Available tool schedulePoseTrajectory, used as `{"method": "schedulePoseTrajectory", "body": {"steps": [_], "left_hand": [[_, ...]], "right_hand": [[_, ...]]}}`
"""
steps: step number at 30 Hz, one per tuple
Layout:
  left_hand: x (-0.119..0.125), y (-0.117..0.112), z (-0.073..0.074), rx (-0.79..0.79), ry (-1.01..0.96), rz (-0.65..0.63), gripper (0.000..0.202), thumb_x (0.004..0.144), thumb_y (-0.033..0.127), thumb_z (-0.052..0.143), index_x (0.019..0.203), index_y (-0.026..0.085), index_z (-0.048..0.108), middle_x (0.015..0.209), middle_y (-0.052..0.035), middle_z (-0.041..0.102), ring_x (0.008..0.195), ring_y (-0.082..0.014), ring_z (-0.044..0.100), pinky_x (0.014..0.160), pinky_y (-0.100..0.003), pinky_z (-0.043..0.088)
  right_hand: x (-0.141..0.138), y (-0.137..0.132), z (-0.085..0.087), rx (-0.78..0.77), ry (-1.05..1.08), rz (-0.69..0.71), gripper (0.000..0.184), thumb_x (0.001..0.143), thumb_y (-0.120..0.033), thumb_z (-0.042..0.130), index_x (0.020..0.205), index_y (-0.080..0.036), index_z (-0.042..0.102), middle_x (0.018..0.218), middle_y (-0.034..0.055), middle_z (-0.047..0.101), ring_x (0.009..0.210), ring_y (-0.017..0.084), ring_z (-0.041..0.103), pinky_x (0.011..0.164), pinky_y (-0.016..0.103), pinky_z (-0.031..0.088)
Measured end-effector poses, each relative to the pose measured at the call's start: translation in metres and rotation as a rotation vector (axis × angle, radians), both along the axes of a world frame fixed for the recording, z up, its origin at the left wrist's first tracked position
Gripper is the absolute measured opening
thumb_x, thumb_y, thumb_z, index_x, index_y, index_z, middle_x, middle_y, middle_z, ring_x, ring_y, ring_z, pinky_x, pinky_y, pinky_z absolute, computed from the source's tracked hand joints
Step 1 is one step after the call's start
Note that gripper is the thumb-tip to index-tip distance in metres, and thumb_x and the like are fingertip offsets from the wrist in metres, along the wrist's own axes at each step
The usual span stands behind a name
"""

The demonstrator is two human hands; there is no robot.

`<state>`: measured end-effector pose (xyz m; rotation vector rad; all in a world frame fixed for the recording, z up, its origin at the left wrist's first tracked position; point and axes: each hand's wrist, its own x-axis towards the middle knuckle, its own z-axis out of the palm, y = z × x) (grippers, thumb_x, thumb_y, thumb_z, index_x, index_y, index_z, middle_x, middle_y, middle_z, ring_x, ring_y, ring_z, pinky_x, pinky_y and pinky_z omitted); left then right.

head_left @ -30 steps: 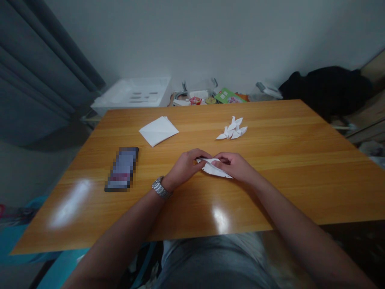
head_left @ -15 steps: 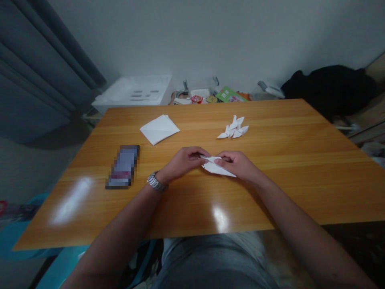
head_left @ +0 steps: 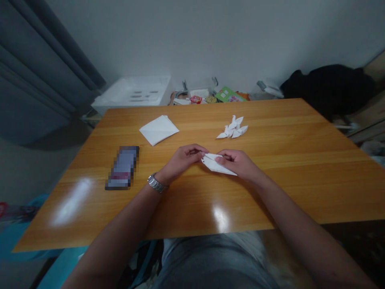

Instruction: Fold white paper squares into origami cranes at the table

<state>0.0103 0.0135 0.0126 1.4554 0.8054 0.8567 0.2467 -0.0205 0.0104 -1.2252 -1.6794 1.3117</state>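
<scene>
The grip was narrow, closed on folded paper (head_left: 217, 165).
Left hand (head_left: 184, 160) pinched its left end; right hand (head_left: 241, 163) clasped its right side. White paper birds (head_left: 232, 129) lay beyond the grip.

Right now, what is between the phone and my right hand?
In the head view, your left hand and the folded white paper are between them.

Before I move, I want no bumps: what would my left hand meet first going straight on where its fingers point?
The folded paper that the left hand touches, then probably the right hand, though depth is unclear.
</scene>
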Motion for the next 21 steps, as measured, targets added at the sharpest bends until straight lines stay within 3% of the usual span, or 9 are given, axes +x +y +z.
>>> {"method": "schedulePoseTrajectory", "body": {"steps": [7, 15, 21], "left_hand": [[0.0048, -0.004, -0.0015, -0.067, -0.07, 0.06, 0.028, 0.089, 0.036, 0.073, 0.108, 0.015, 0.073, 0.107, -0.0087, 0.073, 0.091, -0.0142, 0.066, 0.084, -0.027, 0.052], [0.005, -0.0017, -0.0023, 0.037, 0.041, 0.039, 0.025, 0.089, 0.034, 0.073, 0.105, 0.014, 0.073, 0.101, -0.0079, 0.074, 0.089, -0.0147, 0.067, 0.083, -0.028, 0.053], [0.0095, -0.0051, -0.0035, -0.12, -0.154, 0.091, 0.031, 0.088, 0.036, 0.074, 0.11, 0.015, 0.067, 0.103, -0.0083, 0.074, 0.091, -0.0148, 0.07, 0.088, -0.03, 0.056]], "right_hand": [[-0.001, -0.0008, 0.0004, 0.043, -0.019, -0.004, 0.038, 0.09, -0.051, 0.064, 0.096, -0.014, 0.071, 0.08, 0.0038, 0.068, 0.065, 0.014, 0.054, 0.056, 0.025, 0.037], [-0.0038, -0.0017, -0.0022, 0.017, 0.004, 0.015, 0.038, 0.091, -0.051, 0.064, 0.092, -0.013, 0.071, 0.078, 0.004, 0.067, 0.065, 0.014, 0.054, 0.057, 0.025, 0.038], [-0.0037, -0.0012, -0.0061, 0.013, -0.014, -0.075, 0.041, 0.091, -0.053, 0.064, 0.092, -0.014, 0.073, 0.071, 0.0013, 0.064, 0.058, 0.012, 0.048, 0.052, 0.025, 0.033]]}}
